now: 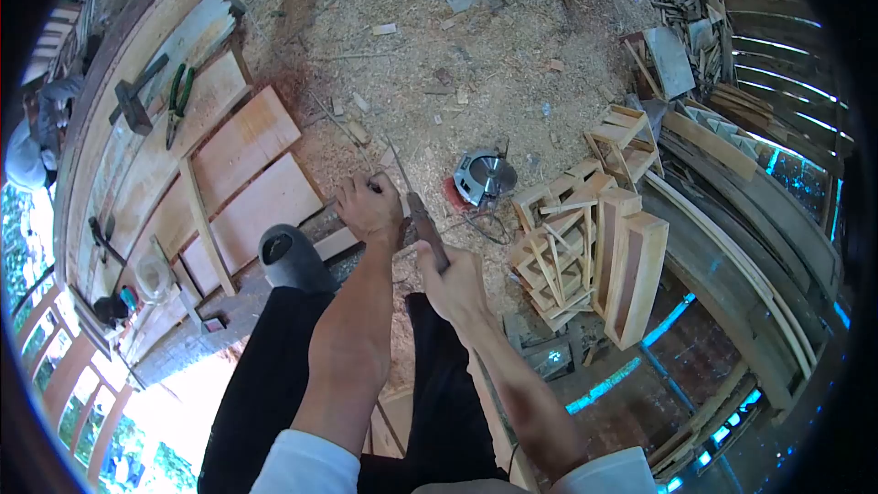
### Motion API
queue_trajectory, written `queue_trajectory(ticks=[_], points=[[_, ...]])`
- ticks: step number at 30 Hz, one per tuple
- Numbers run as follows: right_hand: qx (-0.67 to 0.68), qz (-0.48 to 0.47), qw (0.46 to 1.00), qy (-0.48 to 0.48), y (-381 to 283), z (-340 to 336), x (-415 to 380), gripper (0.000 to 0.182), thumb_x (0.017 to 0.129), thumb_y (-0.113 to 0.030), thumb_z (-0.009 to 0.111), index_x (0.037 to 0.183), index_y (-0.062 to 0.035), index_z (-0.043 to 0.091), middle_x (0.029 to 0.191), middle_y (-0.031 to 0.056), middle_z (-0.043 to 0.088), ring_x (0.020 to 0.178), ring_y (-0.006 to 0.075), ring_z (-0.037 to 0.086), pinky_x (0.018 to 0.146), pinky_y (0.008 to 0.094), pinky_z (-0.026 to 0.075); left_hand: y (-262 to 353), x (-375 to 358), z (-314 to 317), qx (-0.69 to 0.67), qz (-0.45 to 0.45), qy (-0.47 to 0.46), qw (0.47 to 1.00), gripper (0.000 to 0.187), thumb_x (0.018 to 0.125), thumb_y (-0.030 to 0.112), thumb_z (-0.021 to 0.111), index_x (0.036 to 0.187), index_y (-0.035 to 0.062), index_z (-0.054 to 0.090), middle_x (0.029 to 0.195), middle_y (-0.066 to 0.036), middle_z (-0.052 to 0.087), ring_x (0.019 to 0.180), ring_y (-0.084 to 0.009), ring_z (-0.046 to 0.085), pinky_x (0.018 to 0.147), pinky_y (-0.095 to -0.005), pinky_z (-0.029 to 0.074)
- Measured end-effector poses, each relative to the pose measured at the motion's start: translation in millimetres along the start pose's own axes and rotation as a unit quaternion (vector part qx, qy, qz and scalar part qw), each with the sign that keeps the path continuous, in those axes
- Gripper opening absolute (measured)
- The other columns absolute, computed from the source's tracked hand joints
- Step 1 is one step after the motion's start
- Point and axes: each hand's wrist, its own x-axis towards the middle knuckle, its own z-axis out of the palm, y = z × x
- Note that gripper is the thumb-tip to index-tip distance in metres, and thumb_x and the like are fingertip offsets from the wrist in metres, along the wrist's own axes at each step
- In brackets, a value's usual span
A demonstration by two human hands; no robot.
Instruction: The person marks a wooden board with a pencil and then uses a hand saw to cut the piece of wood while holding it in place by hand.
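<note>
My right hand [452,282] is closed around the long brown handle of a knife-like tool [426,230]. Its thin, narrow blade points away from me, past my other hand. Just left of that handle, my left hand [370,206] is closed with its fingers curled. A small dark spot shows by its fingertips, but what they grip is hidden. A pale wooden strip [335,244] lies below my left wrist, beside my grey-covered knee or foot [291,258].
On the left, a plank bench [256,133] carries a hammer [135,105], pliers [179,102] and a clear container [155,276]. A circular saw [485,177] sits on the sawdust-covered floor ahead. Stacked wooden frames [633,265] and long boards [732,247] stand at right.
</note>
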Motion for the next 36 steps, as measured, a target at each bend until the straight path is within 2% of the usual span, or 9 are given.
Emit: queue_trajectory(ticks=[7, 13, 14, 17, 19, 20, 25, 26, 36], points=[[0.086, -0.019, 0.996, 0.018, -15, -34, -78, 0.038, 0.094, -0.029, 0.055, 0.079, 0.0035, 0.066, 0.049, 0.0106, 0.045, 0.047, 0.0108, 0.044, 0.049, 0.0338, 0.042, -1, 5, 3, 0.001, -0.003, -0.008, 1.0, 0.028, 0.08, 0.028, 0.051, 0.083, 0.0039, 0.065, 0.095, -0.015, 0.06, 0.099, -0.0329, 0.052, 0.087, -0.0448, 0.04], [0.001, 0.033, 0.999, -0.017, -20, -3, 8, 0.046, 0.091, -0.038, 0.056, 0.083, 0.0061, 0.064, 0.053, 0.0217, 0.052, 0.048, 0.0243, 0.053, 0.054, 0.0401, 0.045, -1, 7, 2, -0.003, 0.011, -0.01, 1.0, 0.028, 0.08, 0.029, 0.051, 0.083, 0.0038, 0.064, 0.095, -0.015, 0.06, 0.099, -0.0332, 0.052, 0.088, -0.0447, 0.04], [-0.005, 0.094, 0.994, -0.064, -25, -18, -7, 0.032, 0.09, -0.029, 0.056, 0.093, 0.0016, 0.066, 0.071, 0.0253, 0.063, 0.067, 0.0389, 0.065, 0.06, 0.0409, 0.051, -1, 4, 1, -0.002, 0.004, -0.015, 1.0, 0.029, 0.08, 0.029, 0.051, 0.083, 0.0035, 0.064, 0.094, -0.016, 0.06, 0.099, -0.0335, 0.052, 0.088, -0.0447, 0.04], [0.01, 0.06, 0.996, -0.059, -15, -28, -65, 0.033, 0.09, -0.028, 0.055, 0.099, 0.0016, 0.066, 0.088, 0.0248, 0.065, 0.074, 0.0385, 0.067, 0.064, 0.0415, 0.051, -2, 2, 1, 0.022, 0.03, 0.02, 0.999, 0.028, 0.079, 0.028, 0.052, 0.082, 0.0023, 0.063, 0.093, -0.016, 0.06, 0.099, -0.0343, 0.052, 0.089, -0.0452, 0.039], [0.112, -0.135, 0.982, 0.064, -4, -22, -62, 0.033, 0.09, -0.027, 0.055, 0.106, 0.0003, 0.066, 0.104, 0.0223, 0.064, 0.078, 0.0369, 0.068, 0.065, 0.0406, 0.052, -2, 7, 5, 0.016, 0.014, -0.001, 1.0, 0.028, 0.079, 0.028, 0.051, 0.082, 0.002, 0.063, 0.094, -0.016, 0.06, 0.099, -0.0344, 0.052, 0.089, -0.0451, 0.039], [0.013, 0.007, 1.0, -0.016, -16, -27, -51, 0.033, 0.091, -0.029, 0.055, 0.097, 0.0017, 0.067, 0.088, 0.0239, 0.066, 0.073, 0.0354, 0.068, 0.062, 0.0408, 0.051, -5, 5, 6, 0.016, 0.003, -0.027, 0.999, 0.029, 0.079, 0.027, 0.051, 0.083, 0.0016, 0.063, 0.095, -0.016, 0.061, 0.1, -0.0345, 0.052, 0.089, -0.0451, 0.039], [0.019, 0.056, 0.998, -0.024, -8, 0, 9, 0.042, 0.091, -0.035, 0.054, 0.079, 0.0036, 0.064, 0.056, 0.0242, 0.054, 0.057, 0.0386, 0.063, 0.053, 0.0424, 0.046, -3, 4, 2, 0.013, 0.035, 0.032, 0.999, 0.03, 0.079, 0.028, 0.051, 0.084, 0.0012, 0.064, 0.098, -0.017, 0.061, 0.101, -0.0341, 0.052, 0.09, -0.0452, 0.039], [0.04, 0.027, 0.999, 0.009, -10, -2, -7, 0.045, 0.092, -0.033, 0.058, 0.069, 0.0055, 0.06, 0.048, 0.0128, 0.047, 0.047, 0.012, 0.044, 0.047, 0.0359, 0.038, -1, 3, 1, 0.023, 0.027, 0.03, 0.999, 0.03, 0.079, 0.028, 0.052, 0.084, 0.001, 0.064, 0.099, -0.018, 0.061, 0.101, -0.034, 0.052, 0.09, -0.0452, 0.039], [0.037, -0.032, 0.998, 0.038, 13, 6, -10, 0.034, 0.09, -0.023, 0.062, 0.067, 0.0015, 0.061, 0.045, 0.0019, 0.04, 0.046, 0.0053, 0.038, 0.043, 0.0313, 0.033, -1, 10, 1, -0.01, -0.019, -0.041, 0.999, 0.03, 0.08, 0.03, 0.052, 0.083, 0.0042, 0.067, 0.095, -0.013, 0.062, 0.1, -0.0308, 0.054, 0.089, -0.0432, 0.04]])
